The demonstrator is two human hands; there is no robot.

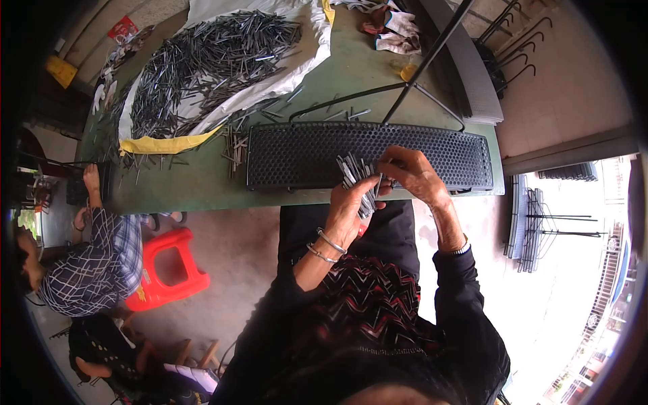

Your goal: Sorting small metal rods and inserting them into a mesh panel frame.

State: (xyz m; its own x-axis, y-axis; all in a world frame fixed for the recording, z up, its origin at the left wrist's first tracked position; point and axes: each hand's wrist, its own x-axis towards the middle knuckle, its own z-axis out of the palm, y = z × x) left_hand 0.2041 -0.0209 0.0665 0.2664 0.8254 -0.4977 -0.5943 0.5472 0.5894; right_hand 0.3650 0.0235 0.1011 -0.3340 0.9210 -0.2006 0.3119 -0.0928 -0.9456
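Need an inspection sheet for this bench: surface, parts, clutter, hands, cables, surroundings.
Surface: green tabletop, bearing a white sheet with yellow edging.
Job's things: bundle of thin strips; black perforated panel on the tabletop; pile of dark strips on the sheet.
Clutter: loose strips beside the sheet; gloves toward the far side.
Hands: left hand grips the bundle; right hand beside it, fingers bent, hold unclear.
Cables: nothing seen clearly.
Surroundings: red stool and other people at left; dark metal racks at right.

Before me, green table (202, 196): white sack (314, 50) at left, loose strips (236, 150) beside it, black rack (304, 152) along the edge nearest me, gloves (399, 34) toward far side.
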